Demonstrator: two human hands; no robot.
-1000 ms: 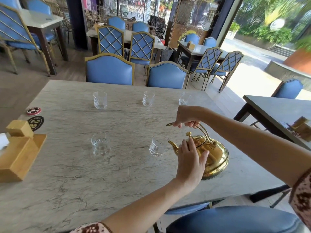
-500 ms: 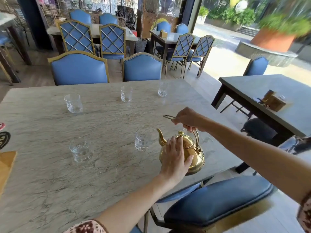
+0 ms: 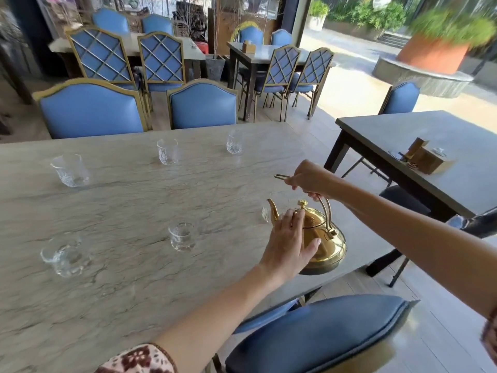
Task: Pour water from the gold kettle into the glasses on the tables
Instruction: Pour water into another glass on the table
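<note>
The gold kettle (image 3: 326,242) stands upright near the right edge of the marble table (image 3: 121,292). My right hand (image 3: 312,181) is closed on its arched handle. My left hand (image 3: 291,238) lies flat against the lid and body, fingers stretched. The spout points at a clear glass (image 3: 269,211) partly hidden behind it. Two more glasses, a middle one (image 3: 183,235) and a left one (image 3: 64,254), sit in the near row. The far row holds three glasses: a left glass (image 3: 70,170), a centre glass (image 3: 167,151) and a right glass (image 3: 234,142).
Blue chairs (image 3: 91,111) line the far side, and a blue chair seat (image 3: 317,335) is right below the kettle's corner. A dark table (image 3: 403,135) with a wooden box (image 3: 427,162) stands to the right across a narrow aisle.
The kettle has gone from tilted at the middle near glass to upright, and moved right along the table to the near-right glass. Both hands stayed on it.
</note>
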